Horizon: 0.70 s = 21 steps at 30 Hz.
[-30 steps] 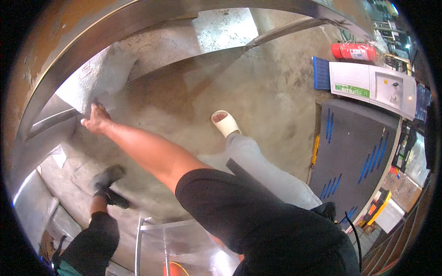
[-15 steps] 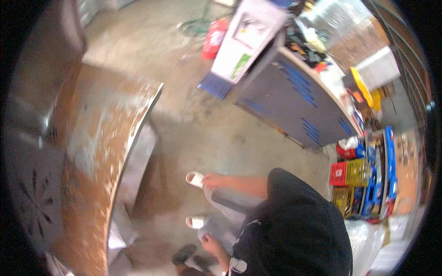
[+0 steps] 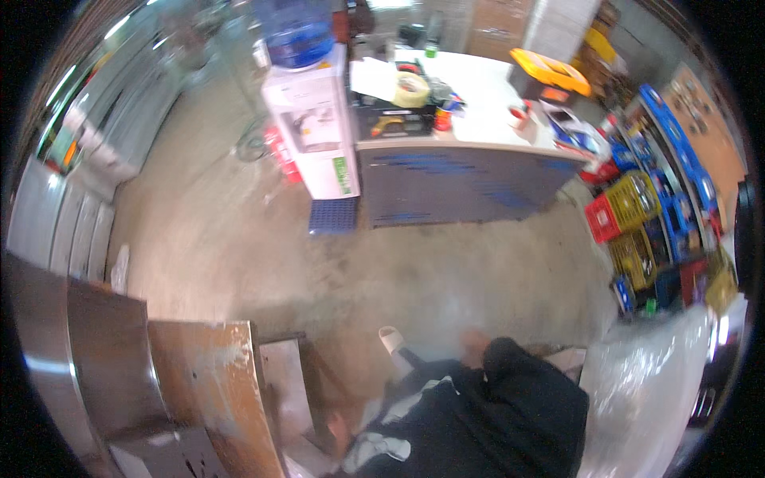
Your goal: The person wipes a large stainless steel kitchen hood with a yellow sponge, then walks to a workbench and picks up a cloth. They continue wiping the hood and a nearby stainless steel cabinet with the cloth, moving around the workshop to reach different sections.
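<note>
Two blurs: left hand (image 3: 339, 430), right hand (image 3: 476, 348)

The left is at lower centre, near the worn brown table (image 3: 209, 370) at lower left; the right hand is by the black shirt (image 3: 518, 406). Clenched or loose, I cannot tell.

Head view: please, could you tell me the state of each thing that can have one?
Left hand: blurred, grip unclear
Right hand: blurred, grip unclear
Brown table: surface worn
Slipper: worn on foot
Water dispenser: upright
Blue water bottle: mounted on dispenser
Toolbox: yellow lid on
Plastic wrap: wrinkled
</note>
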Tool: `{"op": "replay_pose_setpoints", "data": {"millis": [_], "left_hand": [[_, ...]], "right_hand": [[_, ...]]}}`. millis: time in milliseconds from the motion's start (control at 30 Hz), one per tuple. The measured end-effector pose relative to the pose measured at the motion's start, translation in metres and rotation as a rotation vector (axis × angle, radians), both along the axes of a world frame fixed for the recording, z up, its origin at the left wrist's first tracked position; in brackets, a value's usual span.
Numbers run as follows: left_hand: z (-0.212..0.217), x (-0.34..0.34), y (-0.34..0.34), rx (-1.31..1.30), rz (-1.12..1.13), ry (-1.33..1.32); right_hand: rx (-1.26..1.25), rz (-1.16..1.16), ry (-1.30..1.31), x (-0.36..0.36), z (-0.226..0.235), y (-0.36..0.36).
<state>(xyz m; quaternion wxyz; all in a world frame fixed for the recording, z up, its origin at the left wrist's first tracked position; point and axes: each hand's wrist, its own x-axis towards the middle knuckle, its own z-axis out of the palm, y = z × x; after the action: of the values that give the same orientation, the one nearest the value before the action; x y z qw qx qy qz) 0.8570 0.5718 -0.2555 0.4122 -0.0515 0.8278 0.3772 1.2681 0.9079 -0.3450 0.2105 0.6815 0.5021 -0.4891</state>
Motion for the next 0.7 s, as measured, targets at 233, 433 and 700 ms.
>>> {"op": "replay_pose_setpoints", "data": {"millis": [233, 433, 700], "left_hand": [[0.050, -0.051, 0.128, -0.116, -0.202, 0.223], [0.072, -0.093, 0.224, -0.061, -0.487, 0.261], [0.048, -0.229, 0.327, 0.077, -0.353, 0.238]], "right_hand": [[-0.042, 0.276, 0.057, 0.011, -0.024, -0.003], [0.019, 0.016, 0.196, -0.103, -0.027, 0.072], [-0.089, -0.509, 0.205, -0.285, 0.053, 0.214]]}}
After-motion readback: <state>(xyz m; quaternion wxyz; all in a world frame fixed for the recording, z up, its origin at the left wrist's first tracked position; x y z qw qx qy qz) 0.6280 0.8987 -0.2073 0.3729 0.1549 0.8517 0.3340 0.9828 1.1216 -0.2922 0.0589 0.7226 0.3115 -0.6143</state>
